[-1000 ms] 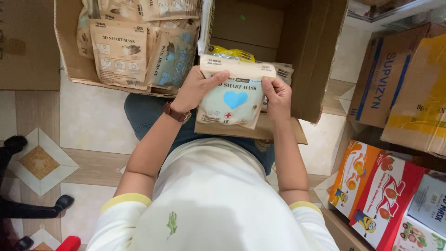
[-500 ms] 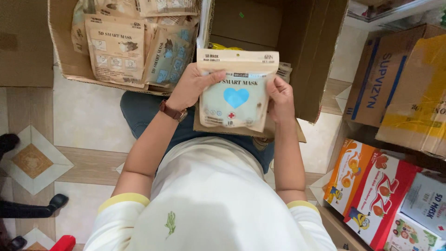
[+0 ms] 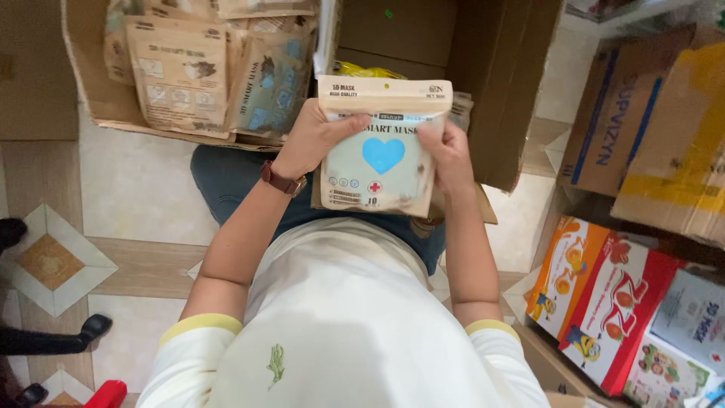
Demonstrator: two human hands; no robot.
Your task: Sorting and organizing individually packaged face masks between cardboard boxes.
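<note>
A flat beige pack of face masks (image 3: 381, 147) with a pale window and a blue heart is held upright in front of me over my lap. My left hand (image 3: 311, 138) grips its left edge, thumb laid across the front. My right hand (image 3: 447, 155) grips its right edge. A brown wristwatch (image 3: 282, 180) sits on my left wrist. Behind the pack lies an open cardboard box (image 3: 521, 91) with a yellow bag (image 3: 362, 72) showing inside.
A second open carton (image 3: 91, 91) at the upper left holds several brown mask packs (image 3: 181, 72). Stacked cartons (image 3: 664, 143) and red-and-orange boxes (image 3: 604, 302) crowd the right side. A black chair base (image 3: 53, 336) stands at the lower left on the tiled floor.
The mask pack has come up from a tilted position to upright and closer to the camera, both hands still on its edges.
</note>
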